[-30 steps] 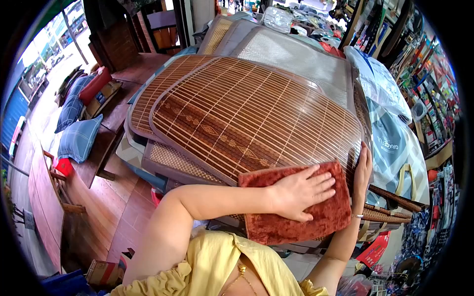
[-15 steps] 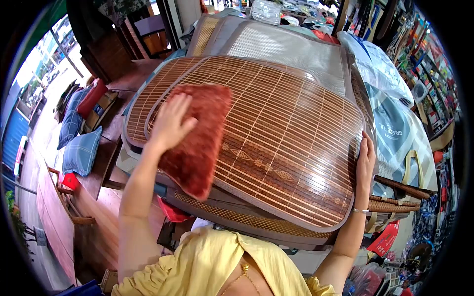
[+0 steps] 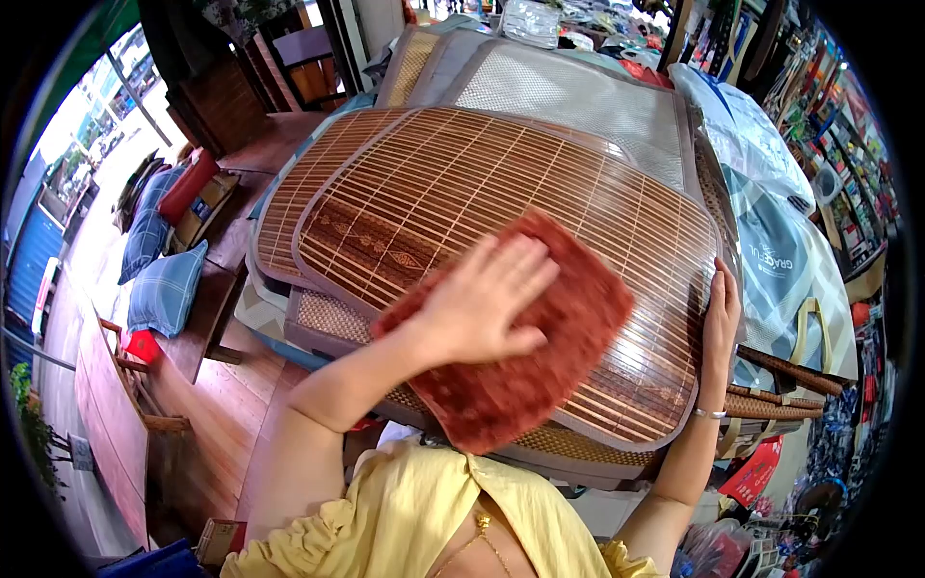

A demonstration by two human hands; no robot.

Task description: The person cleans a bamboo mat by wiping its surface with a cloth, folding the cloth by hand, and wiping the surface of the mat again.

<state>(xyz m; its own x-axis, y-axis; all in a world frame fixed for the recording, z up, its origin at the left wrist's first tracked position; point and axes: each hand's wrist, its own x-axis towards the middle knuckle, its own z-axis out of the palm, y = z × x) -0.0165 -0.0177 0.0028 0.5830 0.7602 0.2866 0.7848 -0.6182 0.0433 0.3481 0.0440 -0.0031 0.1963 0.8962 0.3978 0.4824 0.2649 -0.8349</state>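
Resting on russet cloth (image 3: 578, 323) atop mat (image 3: 549, 188) — left hand (image 3: 487, 301)

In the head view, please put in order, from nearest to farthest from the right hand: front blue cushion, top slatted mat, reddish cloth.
1. Top slatted mat: right hand at its edge.
2. Reddish cloth: leftward, over the mat.
3. Front blue cushion: far left.

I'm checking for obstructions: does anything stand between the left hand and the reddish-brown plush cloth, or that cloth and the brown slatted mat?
Nothing visible does. The left hand rests on the plush cloth, which seems to lie directly on the slatted mat; the right hand is at the mat's edge.
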